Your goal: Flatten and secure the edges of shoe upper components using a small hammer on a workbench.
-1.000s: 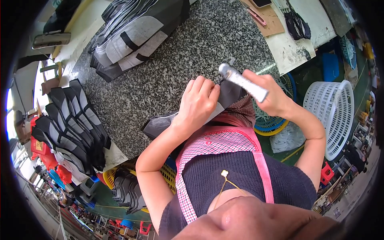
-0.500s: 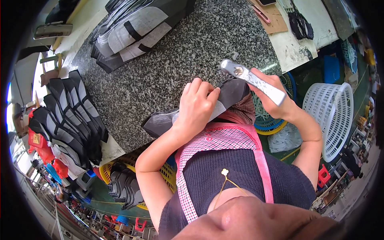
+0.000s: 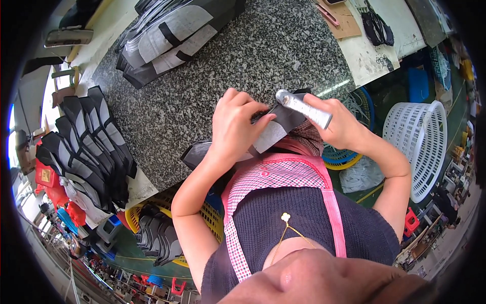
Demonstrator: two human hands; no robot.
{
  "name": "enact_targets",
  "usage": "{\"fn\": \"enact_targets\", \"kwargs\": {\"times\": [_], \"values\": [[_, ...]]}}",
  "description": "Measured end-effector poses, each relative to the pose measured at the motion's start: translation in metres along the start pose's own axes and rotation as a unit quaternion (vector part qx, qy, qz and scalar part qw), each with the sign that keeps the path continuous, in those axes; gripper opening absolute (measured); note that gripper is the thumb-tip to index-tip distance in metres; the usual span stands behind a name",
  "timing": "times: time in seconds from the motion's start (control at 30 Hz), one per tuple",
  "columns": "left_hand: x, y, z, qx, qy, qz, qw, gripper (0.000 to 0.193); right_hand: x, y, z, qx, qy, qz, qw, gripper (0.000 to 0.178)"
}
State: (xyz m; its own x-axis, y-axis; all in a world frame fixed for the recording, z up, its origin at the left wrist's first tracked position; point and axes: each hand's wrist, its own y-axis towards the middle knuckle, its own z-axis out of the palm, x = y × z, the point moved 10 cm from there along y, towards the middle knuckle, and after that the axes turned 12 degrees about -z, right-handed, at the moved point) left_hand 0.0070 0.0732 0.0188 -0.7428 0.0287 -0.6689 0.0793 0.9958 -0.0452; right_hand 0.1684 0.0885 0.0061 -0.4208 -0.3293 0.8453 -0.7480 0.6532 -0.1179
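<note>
A black and light-grey sheet piece (image 3: 271, 136), perhaps a shoe upper part, lies along the near edge of the granite slab (image 3: 243, 55). My left hand (image 3: 235, 124) is closed on its upper edge, thumb and fingers pinching a folded-up part. In my right hand (image 3: 340, 121) is a hammer (image 3: 305, 109) with a silver metal head. Its round face rests at or just above the piece, close beside my left fingertips. My right hand covers the hammer's handle.
Similar pieces form a stack (image 3: 172, 40) at the far left and a fanned row (image 3: 88, 144) on the left. A pink cutter (image 3: 328, 14) lies on cardboard at the far right. A white basket (image 3: 417, 147) stands right; a yellow basket (image 3: 134, 218) with more pieces sits lower left.
The hammer has come down and left onto or close to the piece. My left hand has shifted slightly left and now pinches the piece's raised edge.
</note>
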Motion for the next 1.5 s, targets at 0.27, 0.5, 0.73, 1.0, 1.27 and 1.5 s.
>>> {"fn": "enact_targets", "kwargs": {"times": [0.27,0.5,0.73,1.0,1.27,1.5], "values": [[-0.018,-0.034,0.013,-0.022,0.061,0.081,0.995,0.023,0.036,0.007,-0.018,-0.057,0.015,-0.070,0.996,0.026],[-0.021,-0.028,0.018,-0.011,0.095,0.105,0.990,0.027,0.000,0.002,-0.011,-0.021,0.024,0.011,0.999,0.029],[-0.030,0.018,0.031,-0.045,0.047,0.086,0.994,0.013,0.030,0.000,-0.049,-0.153,-0.002,-0.075,0.985,0.012],[-0.043,0.052,0.038,-0.032,0.043,0.087,0.995,0.015,-0.021,0.006,-0.046,-0.089,-0.028,0.058,0.994,0.032],[-0.025,0.046,0.026,-0.008,-0.067,0.033,0.997,0.014,-0.008,0.016,-0.064,-0.071,-0.003,0.027,0.997,0.022],[-0.059,0.029,0.042,-0.008,0.157,0.170,0.973,0.029,-0.019,0.008,-0.047,-0.067,-0.005,0.005,0.998,0.015]]}}
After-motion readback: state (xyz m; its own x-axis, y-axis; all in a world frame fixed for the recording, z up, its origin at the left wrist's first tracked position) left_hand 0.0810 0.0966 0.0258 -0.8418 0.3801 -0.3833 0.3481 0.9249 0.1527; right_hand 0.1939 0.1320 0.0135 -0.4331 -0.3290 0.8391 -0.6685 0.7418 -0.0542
